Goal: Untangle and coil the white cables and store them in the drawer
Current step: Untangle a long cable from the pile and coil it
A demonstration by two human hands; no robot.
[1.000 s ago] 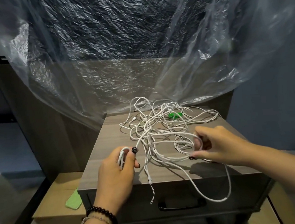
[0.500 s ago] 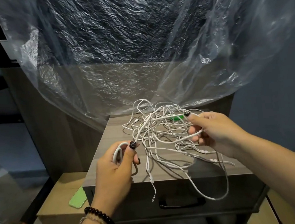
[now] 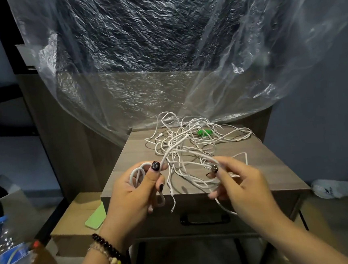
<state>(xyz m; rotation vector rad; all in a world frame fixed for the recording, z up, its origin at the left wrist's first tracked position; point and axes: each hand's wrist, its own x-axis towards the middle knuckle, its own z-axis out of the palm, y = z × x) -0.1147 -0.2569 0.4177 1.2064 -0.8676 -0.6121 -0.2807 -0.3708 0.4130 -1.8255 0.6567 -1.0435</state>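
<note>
A tangle of white cables (image 3: 187, 143) lies on top of a grey-brown wooden nightstand (image 3: 129, 163). My left hand (image 3: 132, 196) grips a small looped bundle of white cable (image 3: 137, 173) above the stand's front left edge, thumb pressed on it. My right hand (image 3: 242, 182) pinches another white strand near the front edge, and that strand runs back up into the tangle. A few loose ends hang over the front. Below them the drawer (image 3: 259, 206) is closed, showing a black handle (image 3: 204, 218).
A small green object (image 3: 204, 132) sits among the cables at the back. Clear plastic sheeting (image 3: 162, 59) hangs behind and over the stand. Left of the stand are a cardboard box (image 3: 75, 222) with a green phone (image 3: 95, 216) and a plastic bottle (image 3: 9, 253). A white bag (image 3: 331, 187) lies at right.
My right hand came back from the rear of the tangle toward the front edge, drawing a strand with it. My left hand lifted slightly and keeps its loop.
</note>
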